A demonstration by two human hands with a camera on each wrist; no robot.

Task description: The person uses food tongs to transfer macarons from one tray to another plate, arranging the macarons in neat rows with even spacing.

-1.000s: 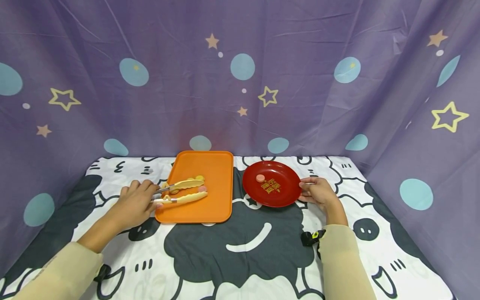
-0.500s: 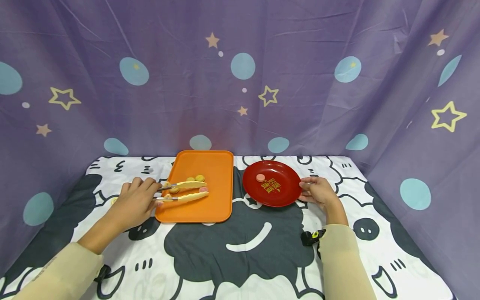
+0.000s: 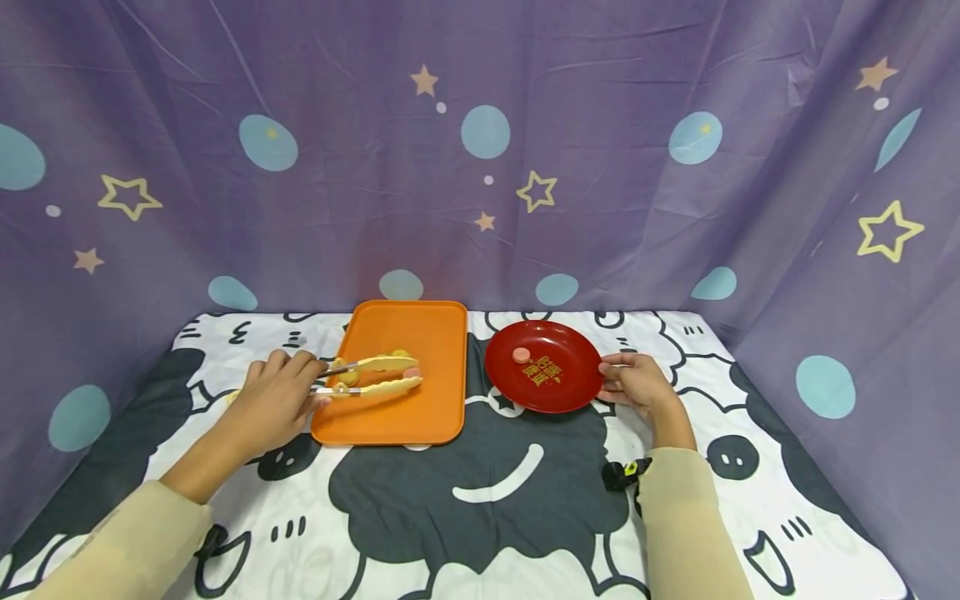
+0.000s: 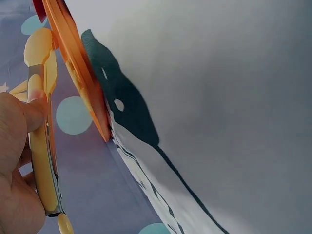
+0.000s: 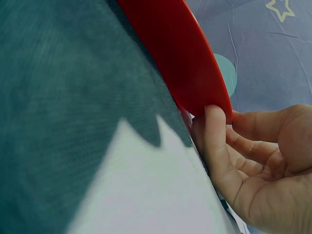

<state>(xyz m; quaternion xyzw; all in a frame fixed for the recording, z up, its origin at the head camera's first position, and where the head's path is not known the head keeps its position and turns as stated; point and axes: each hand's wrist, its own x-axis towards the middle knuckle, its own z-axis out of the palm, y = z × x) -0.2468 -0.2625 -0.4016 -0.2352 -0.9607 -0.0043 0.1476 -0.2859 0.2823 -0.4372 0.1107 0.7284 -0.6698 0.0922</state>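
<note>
My left hand (image 3: 273,400) grips a pair of tongs (image 3: 384,387) with cream-yellow tips and metal arms, held low over the orange tray (image 3: 420,423). Between the parted tips sits a small round pink piece (image 3: 412,372). Several small yellow round pieces (image 3: 349,377) lie on the tray behind and between the tong arms, partly hidden. In the left wrist view, the thumb presses along the tongs' yellow handle (image 4: 41,165). My right hand (image 3: 636,383) pinches the right rim of a red plate (image 3: 577,379) with gold lettering, thumb and fingers at its edge. One pink round piece (image 3: 521,355) lies on the plate.
A cartoon-print cloth (image 3: 487,525) in white and dark grey covers the table. Behind it hangs a purple curtain (image 3: 600,233) with stars and blue dots. A narrow strip of cloth separates the tray from the plate.
The tong tips have moved slightly right and away, and stand a little closer together. The pink piece between them has shifted the same way. My right hand and the plate stay put.
</note>
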